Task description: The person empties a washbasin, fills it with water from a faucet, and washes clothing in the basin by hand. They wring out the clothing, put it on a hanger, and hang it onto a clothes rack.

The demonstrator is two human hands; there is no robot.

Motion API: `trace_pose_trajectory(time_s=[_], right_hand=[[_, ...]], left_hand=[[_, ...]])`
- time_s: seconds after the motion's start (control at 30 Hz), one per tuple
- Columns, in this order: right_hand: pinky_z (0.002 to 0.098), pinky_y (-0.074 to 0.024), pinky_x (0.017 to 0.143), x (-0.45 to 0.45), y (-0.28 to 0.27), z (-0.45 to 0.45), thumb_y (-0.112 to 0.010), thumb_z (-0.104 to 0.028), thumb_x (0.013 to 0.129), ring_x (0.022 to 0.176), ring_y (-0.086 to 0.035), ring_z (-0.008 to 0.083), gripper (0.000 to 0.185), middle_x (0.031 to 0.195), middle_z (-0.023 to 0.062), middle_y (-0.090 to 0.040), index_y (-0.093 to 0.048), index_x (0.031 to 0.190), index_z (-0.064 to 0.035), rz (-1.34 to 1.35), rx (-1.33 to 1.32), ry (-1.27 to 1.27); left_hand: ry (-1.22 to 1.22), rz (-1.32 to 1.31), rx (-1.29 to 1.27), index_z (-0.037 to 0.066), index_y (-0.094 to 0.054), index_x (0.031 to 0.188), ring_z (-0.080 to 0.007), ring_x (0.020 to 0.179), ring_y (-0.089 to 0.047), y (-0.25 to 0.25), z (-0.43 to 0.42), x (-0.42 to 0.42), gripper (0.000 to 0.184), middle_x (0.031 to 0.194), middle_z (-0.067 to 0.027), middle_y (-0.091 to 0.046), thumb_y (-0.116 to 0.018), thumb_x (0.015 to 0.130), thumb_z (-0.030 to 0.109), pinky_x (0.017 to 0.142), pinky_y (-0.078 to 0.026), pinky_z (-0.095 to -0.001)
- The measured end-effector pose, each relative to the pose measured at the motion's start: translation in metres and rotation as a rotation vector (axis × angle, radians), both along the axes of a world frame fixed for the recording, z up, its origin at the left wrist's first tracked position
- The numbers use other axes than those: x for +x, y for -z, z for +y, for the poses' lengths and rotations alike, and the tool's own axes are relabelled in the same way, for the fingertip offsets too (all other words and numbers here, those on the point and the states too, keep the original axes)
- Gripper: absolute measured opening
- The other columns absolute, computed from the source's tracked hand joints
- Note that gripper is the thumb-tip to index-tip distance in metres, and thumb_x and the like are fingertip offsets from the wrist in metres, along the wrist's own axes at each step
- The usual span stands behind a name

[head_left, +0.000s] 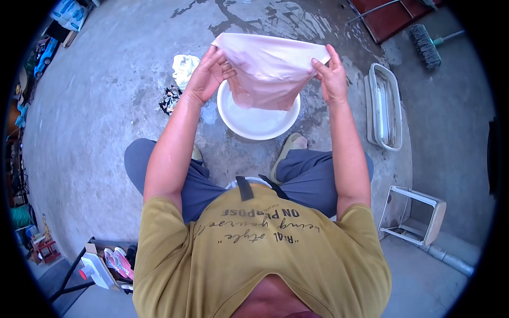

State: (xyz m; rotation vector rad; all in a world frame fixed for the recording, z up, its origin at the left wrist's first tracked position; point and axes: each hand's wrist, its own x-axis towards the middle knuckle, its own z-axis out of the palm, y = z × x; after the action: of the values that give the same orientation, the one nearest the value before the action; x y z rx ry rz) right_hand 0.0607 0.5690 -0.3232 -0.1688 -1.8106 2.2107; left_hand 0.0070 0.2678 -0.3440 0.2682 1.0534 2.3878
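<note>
A pale pink wet-looking cloth (270,71) hangs spread between my two hands. My left hand (209,74) grips its upper left corner, the thumb and fingers partly behind the fabric. At the upper right corner, my right hand (331,78) pinches the cloth between thumb and fingers. Below it on the floor stands a round white basin (259,127), its far side covered by the hanging cloth. Whether the cloth's lower edge touches the basin, I cannot tell.
Left of the basin lie a crumpled white cloth (184,69) and a black patterned cloth (169,100). A rectangular white tub (398,114) is on the right, with a brush broom (426,49) beyond it. A small stool (432,220) lies lower right. Wet patches mark the concrete.
</note>
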Motion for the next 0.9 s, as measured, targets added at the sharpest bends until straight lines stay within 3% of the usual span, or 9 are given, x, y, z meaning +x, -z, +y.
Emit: trace_pose_trajectory(time_s=[0.23,0.4,0.53,0.57,0.6,0.67,0.73,0.8,0.9], right_hand=[[0.0283,-0.0518,0.077,0.002,0.008,0.001,-0.058,0.012,0.077,0.107,-0.055,0.0219,0.080,0.134,0.0158,-0.039,-0.014,0.143,0.0015,0.034,-0.007,-0.104],[0.0264,-0.0513,0.075,0.002,0.016,0.000,-0.050,0.014,0.076,0.100,-0.058,0.0185,0.067,0.125,0.0158,-0.049,-0.029,0.138,0.0024,0.046,0.041,-0.050],[0.0253,-0.0507,0.072,0.018,0.071,-0.014,-0.046,0.014,0.074,0.089,-0.061,0.0152,0.052,0.111,0.0119,-0.059,-0.049,0.125,0.0005,-0.107,0.092,0.086],[0.0265,-0.0509,0.071,0.023,0.113,-0.014,-0.049,0.010,0.075,0.083,-0.062,0.0166,0.045,0.107,0.0109,-0.062,-0.056,0.118,-0.0021,-0.148,0.226,0.131],[0.0310,-0.0496,0.081,0.031,0.156,-0.003,-0.054,0.003,0.075,0.089,-0.062,0.0243,0.044,0.107,0.0139,-0.062,-0.057,0.118,-0.0056,-0.380,0.628,0.031],[0.0381,-0.0360,0.102,0.058,0.204,-0.001,-0.056,-0.002,0.074,0.120,-0.045,0.0341,0.045,0.130,0.0194,-0.046,-0.057,0.119,-0.0103,-0.522,1.170,-0.283],[0.0385,-0.0365,0.102,0.066,0.215,-0.005,-0.056,-0.002,0.075,0.122,-0.042,0.0322,0.045,0.135,0.0178,-0.041,-0.057,0.119,-0.0106,-0.648,1.275,-0.323],[0.0393,-0.0379,0.101,0.062,0.228,-0.005,-0.057,-0.005,0.076,0.123,-0.040,0.0309,0.044,0.136,0.0155,-0.039,-0.057,0.119,-0.0108,-0.652,1.347,-0.339],[0.0392,-0.0383,0.100,0.040,0.242,-0.012,-0.059,-0.007,0.077,0.123,-0.040,0.0314,0.045,0.138,0.0149,-0.037,-0.054,0.122,-0.0116,-0.623,1.299,-0.352]], left_hand=[[-0.039,0.055,-0.230,0.017,-0.015,0.143,-0.0252,0.119,-0.047,-0.001,0.007,0.009,0.068,0.135,-0.0108,-0.040,-0.057,0.089,0.016,0.096,-0.041,-0.0421],[-0.180,-0.011,-0.053,0.009,-0.035,0.132,-0.0227,0.109,-0.054,0.015,0.007,0.002,0.051,0.124,-0.0105,-0.050,-0.058,0.088,0.019,0.092,-0.044,-0.0370],[-0.492,-0.266,0.010,0.001,-0.052,0.112,-0.0202,0.095,-0.056,0.093,0.012,0.022,0.029,0.106,-0.0094,-0.058,-0.056,0.086,0.014,0.088,-0.045,-0.0340],[-0.496,-0.325,-0.016,0.000,-0.054,0.107,-0.0200,0.093,-0.056,0.129,0.012,0.034,0.025,0.102,-0.0091,-0.060,-0.055,0.084,0.011,0.086,-0.045,-0.0333],[-0.397,-0.456,-0.316,0.000,-0.054,0.107,-0.0200,0.092,-0.056,0.176,0.010,0.047,0.026,0.099,-0.0086,-0.060,-0.055,0.083,0.009,0.086,-0.045,-0.0331],[-0.253,-0.647,-0.699,-0.003,-0.051,0.113,-0.0205,0.091,-0.056,0.260,0.011,0.072,0.035,0.102,-0.0122,-0.058,-0.054,0.079,0.007,0.080,-0.045,-0.0335],[-0.271,-0.708,-0.761,-0.006,-0.045,0.121,-0.0210,0.088,-0.055,0.268,0.018,0.091,0.045,0.107,-0.0152,-0.054,-0.054,0.078,0.006,0.078,-0.046,-0.0345],[-0.375,-0.676,-0.715,-0.005,-0.038,0.125,-0.0207,0.083,-0.053,0.213,0.031,0.090,0.048,0.106,-0.0127,-0.050,-0.052,0.079,0.002,0.082,-0.048,-0.0354],[-0.422,-0.716,-0.693,-0.001,-0.024,0.135,-0.0228,0.088,-0.052,0.224,0.038,0.073,0.060,0.112,-0.0151,-0.046,-0.050,0.081,0.002,0.084,-0.048,-0.0387]])
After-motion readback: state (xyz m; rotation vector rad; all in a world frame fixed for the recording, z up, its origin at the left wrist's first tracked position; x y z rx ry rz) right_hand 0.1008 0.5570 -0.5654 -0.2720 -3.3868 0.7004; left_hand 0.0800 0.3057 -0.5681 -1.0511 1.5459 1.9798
